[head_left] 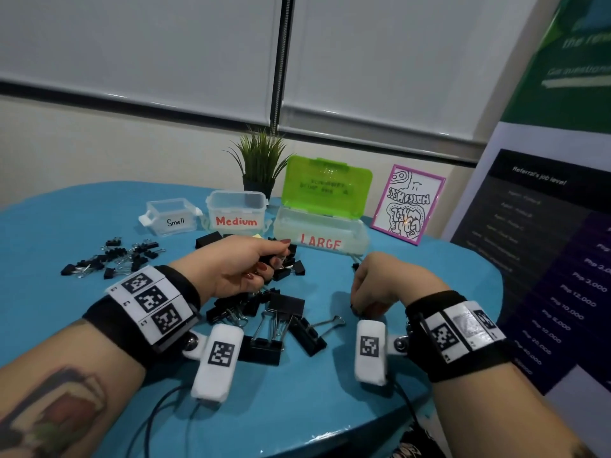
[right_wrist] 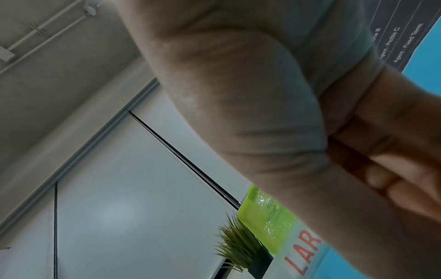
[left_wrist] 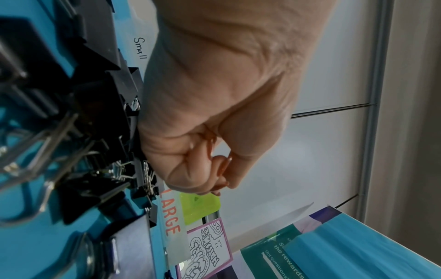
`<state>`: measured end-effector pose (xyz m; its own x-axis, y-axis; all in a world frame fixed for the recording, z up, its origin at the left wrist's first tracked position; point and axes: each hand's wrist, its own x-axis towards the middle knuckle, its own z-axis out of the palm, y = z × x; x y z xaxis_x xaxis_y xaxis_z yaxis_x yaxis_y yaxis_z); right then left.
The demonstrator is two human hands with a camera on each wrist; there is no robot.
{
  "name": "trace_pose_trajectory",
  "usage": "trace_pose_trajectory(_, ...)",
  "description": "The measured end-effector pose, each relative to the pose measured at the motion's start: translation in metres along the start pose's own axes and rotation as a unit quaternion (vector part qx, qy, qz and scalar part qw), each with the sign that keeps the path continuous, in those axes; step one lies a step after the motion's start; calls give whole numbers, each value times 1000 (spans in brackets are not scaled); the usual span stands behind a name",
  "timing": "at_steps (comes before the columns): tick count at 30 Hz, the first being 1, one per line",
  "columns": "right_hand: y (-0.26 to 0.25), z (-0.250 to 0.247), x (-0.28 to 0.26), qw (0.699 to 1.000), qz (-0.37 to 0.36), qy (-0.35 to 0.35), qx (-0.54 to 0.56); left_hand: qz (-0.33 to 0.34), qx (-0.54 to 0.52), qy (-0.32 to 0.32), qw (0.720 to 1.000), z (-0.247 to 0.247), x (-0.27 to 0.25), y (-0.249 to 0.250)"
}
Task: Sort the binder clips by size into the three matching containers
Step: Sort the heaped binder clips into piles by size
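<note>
Clips, black metal binder clips with silver wire handles, all lie on the blue round table (head_left: 99, 325), none visibly sorted yet. Small black clips (head_left: 109, 257) sit scattered left, just in front of the clear plastic "Small" tub (head_left: 172, 217). Medium-looking clips (head_left: 291, 267) are bunched under my left hand (head_left: 238, 269), below the clear "Medium" tub (head_left: 236, 209). Big black clips (head_left: 281, 325) are piled nearest me, between my wrists.

My left hand has its fingers curled over the middle pile; the thumb and fingertips seem to pinch something there, but I cannot tell for sure that a clip is gripped. My right hand (head_left: 380, 285) is clenched knuckles-up, low over the table, near the clear "LARGE" box with the raised green lid (head_left: 325, 190); whether anything is inside the fist I cannot tell. The right wrist view shows only palm and folded fingers.

Small and Medium tubs look empty. The LARGE box interior is too hazy to read.

Judgement: very early, practically every clip is left to sort.

Behind the tubs stand a green potted plant (head_left: 259, 160) and a pink-framed doodle card (head_left: 408, 203).
</note>
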<state>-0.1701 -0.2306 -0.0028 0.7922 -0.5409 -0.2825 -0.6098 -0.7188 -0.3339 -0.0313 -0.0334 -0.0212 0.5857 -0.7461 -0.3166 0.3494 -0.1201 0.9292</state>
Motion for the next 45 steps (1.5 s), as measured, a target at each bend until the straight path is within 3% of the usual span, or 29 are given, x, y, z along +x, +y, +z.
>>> trace_pose_trajectory(7, -21, 2, -2, 999, -18, 2, -35, -43, 44, -23, 998, 6, -10, 1)
trace_pose_trajectory(10, -36, 1, -1, 993, -68, 37, 94, -69, 60, -42, 995, 7, -10, 2)
trace_pose_trajectory(13, -52, 0, 2, 949, -158, 95, 255, -88, 70, -53, 992, 4, -6, 0)
trace_pose_trajectory(17, -59, 5, 7, 901, -242, 61, 355, -56, 16, -41, 997, 6, -2, -1)
trace_pose_trajectory(20, -45, 10, 27, 893, -166, 176, 380, -26, -35, -17, 999, 8, -2, 0)
trace_pose_trajectory(23, -16, 15, 59, 923, 38, 257, 283, -17, -39, -14, 999, 6, -1, 0)
trace_pose_trajectory(25, -3, 21, 69, 958, 128, 192, 168, -2, -40, -9, 999, 4, 0, 0)
trace_pose_trajectory(27, 3, 29, 75, 979, 138, 109, 99, 15, -47, 1, 999, -2, 3, 2)
trace_pose_trajectory(31, -7, 32, 63, 994, 87, 58, 21, 51, -71, 50, 995, -19, 3, 12)
trace_pose_trajectory(36, -37, 40, 46, 1000, 7, 6, 2, 80, -127, 99, 984, -43, 2, 26)
trace_pose_trajectory(40, -63, 42, 29, 995, -81, -30, 50, 86, -164, 104, 977, -51, 0, 33)
trace_pose_trajectory(45, -90, 24, 23, 994, -104, -31, 5, 100, -132, 105, 981, -53, -12, 38)
